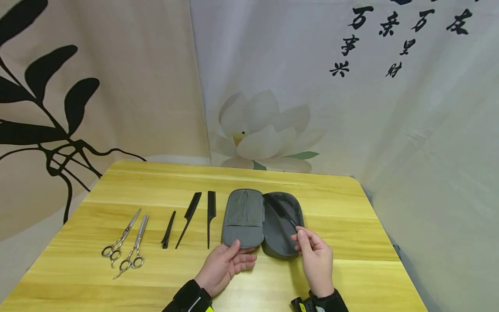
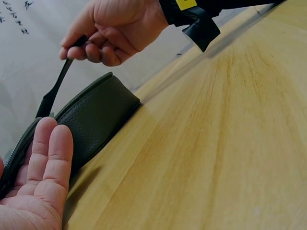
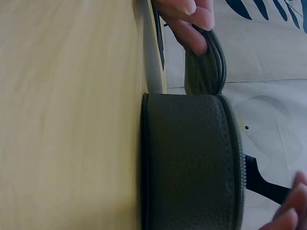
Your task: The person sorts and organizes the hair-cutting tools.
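Note:
A grey zip case (image 1: 244, 237) lies unfolded on the table, its pocketed flat half on the left and its deep half on the right. My left hand (image 1: 224, 266) holds the near edge of the flat half, thumb above and fingers below. Between thumb and fingers, my right hand (image 1: 316, 259) pinches the thin handle of a black comb (image 1: 279, 209). That comb slants over the deep half, its wide end toward the hinge. In the left wrist view the comb's handle (image 2: 58, 84) rises above the case rim; its wide end is hidden there.
Left of the case lie two black tail combs (image 1: 212, 206) (image 1: 192, 209) and a black hair clip (image 1: 168, 229). Farther left are two pairs of silver scissors (image 1: 125, 234) (image 1: 139, 238). The wooden table (image 1: 351, 216) ends before printed curtains at the back.

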A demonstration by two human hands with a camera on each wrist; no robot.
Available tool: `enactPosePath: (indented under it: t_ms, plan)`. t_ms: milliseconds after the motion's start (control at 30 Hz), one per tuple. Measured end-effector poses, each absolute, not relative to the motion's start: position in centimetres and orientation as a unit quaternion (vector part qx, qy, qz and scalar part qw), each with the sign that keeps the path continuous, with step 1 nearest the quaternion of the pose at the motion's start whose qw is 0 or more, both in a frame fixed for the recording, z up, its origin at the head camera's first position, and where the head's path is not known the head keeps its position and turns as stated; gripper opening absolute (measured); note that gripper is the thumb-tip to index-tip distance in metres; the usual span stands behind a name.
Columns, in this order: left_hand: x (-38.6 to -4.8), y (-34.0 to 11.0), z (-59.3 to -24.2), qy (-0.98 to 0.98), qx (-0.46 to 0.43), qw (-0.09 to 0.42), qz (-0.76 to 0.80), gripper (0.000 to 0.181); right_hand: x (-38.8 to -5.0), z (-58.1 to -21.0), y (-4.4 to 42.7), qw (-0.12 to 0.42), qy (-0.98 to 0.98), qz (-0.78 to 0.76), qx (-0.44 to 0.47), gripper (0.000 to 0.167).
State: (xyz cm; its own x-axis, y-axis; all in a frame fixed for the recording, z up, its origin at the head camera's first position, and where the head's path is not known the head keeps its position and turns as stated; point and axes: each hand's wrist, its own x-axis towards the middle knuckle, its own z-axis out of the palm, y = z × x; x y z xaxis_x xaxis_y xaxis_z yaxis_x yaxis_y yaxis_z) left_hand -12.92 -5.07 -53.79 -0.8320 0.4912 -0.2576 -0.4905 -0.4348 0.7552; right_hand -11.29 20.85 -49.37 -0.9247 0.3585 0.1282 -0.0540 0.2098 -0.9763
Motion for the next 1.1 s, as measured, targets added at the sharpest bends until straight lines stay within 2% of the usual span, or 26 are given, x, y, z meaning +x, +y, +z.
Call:
enactPosePath:
  t_ms: [167,333,633,900,1100]
  plan:
    - [-12.9,-5.1,-53.9,0.454,-0.005,0.29,0.843,0.05,-11.0,-49.4,20.6,0.218,-0.757,0.607,-0.106,0.022]
    - [-12.7,-5.2,-54.0,0.455,0.003,0.291,0.842,0.05,-10.6,-49.2,20.4,0.242,-0.746,0.611,-0.106,0.025]
    - [-12.9,-5.3,-53.6,0.462,0.009,0.287,0.84,0.059,-11.1,-49.5,19.7,0.211,-0.735,0.641,-0.067,0.039]
    - [-12.9,-5.3,-53.6,0.461,0.019,0.29,0.838,0.057,-11.0,-49.7,19.6,0.221,-0.762,0.606,-0.064,0.028]
    - [-12.8,-5.1,-53.8,0.463,0.017,0.29,0.837,0.057,-10.8,-49.7,19.9,0.215,-0.783,0.58,-0.062,0.03]
